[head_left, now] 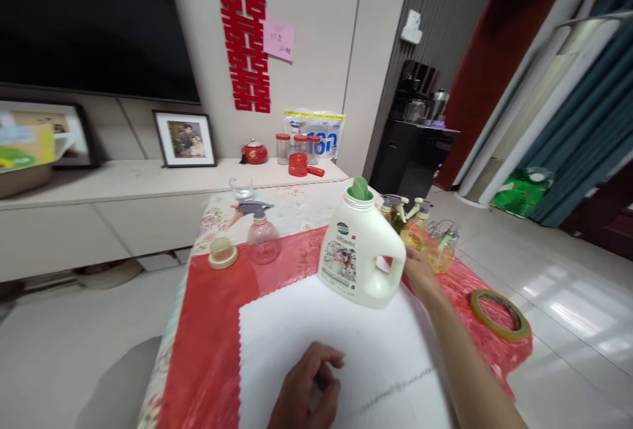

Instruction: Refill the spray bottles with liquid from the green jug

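Left hand (311,386) half-curled, empty | right hand (418,269) behind jug (363,254), can't tell grip | cloth (284,330) open leftward to zigzag edge (241,353) | jug's label (340,263) unreadable

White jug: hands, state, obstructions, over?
Left hand empty, half-curled. Right hand beside jug, grip unclear. Jug upright, uncapped on white cloth. Bottles crowd right hand.

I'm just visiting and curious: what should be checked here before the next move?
1. White jug upright on the white cloth: ok.
2. Jug capped: not ok; its green spout is exposed.
3. Left grip free: ok, nothing held.
4. Right grip empty: cannot tell; the jug hides its fingers.
5. Pink spray bottle standing apart from the jug: ok.
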Tool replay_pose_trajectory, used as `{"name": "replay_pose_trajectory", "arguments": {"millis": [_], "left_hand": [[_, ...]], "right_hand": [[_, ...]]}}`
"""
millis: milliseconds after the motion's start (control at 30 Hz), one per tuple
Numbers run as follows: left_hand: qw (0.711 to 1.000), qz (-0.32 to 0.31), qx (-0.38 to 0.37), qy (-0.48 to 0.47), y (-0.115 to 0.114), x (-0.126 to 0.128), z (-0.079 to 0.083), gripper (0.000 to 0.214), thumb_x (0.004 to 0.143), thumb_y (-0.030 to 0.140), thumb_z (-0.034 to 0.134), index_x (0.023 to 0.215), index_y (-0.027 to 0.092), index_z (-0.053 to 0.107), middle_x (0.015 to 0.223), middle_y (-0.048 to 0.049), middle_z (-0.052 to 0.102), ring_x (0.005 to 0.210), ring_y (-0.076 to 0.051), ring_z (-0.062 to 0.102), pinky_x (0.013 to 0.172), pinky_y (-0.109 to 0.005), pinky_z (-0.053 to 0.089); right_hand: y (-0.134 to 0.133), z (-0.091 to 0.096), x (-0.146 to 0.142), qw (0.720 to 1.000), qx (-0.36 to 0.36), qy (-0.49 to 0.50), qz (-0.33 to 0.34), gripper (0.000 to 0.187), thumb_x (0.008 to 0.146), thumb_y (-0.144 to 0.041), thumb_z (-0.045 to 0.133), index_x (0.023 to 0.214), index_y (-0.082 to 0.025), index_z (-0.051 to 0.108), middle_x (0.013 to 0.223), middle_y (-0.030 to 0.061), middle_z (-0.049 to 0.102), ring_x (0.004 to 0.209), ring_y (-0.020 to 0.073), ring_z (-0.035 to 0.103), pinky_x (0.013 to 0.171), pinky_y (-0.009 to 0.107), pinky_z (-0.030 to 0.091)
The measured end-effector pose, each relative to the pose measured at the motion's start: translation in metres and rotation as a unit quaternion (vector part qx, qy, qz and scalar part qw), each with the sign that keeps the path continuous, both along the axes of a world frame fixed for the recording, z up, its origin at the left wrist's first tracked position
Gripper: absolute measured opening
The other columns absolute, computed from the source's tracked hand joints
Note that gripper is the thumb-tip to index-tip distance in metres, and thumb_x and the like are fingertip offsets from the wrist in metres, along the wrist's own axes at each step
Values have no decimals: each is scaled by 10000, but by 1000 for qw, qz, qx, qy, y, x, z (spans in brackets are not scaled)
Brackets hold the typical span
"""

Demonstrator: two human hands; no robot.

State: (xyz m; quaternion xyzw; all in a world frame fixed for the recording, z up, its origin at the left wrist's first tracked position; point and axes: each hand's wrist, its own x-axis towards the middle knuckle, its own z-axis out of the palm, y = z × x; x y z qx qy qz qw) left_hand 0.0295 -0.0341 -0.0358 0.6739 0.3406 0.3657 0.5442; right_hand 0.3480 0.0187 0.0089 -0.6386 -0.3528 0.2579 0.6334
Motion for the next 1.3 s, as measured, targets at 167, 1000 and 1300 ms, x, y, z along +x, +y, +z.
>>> {"name": "replay_pose_trajectory", "arguments": {"millis": [167,1000,1300], "left_hand": [[1000,-5,25,3,-1,0,12,225,814,197,569,1015,197,670,925,-70,696,737,-175,606,689,-290,477],[935,331,91,90,208,-19,35,1062,532,170,828,1443,136,284,1519,-245,377,1510,-415,250,1233,-510,215],[937,337,70,59,194,-15,43,765,551,226,831,1225,182,473,1274,-145,567,1276,-338,530,1080,-443,395]], "right_hand": [[-40,-4,-11,996,26,89,0,607,691,-545,813,1144,-170,664,1241,123,648,1013,226,679,824,302,611],[-60,-15,-15,983,34,172,-47,641,529,-440,931,1070,-170,718,1168,95,676,906,165,687,727,165,609],[-56,-1,-18,981,104,120,-113,598,550,-450,894,1041,-175,692,1031,71,667,851,173,637,896,388,596]]}}
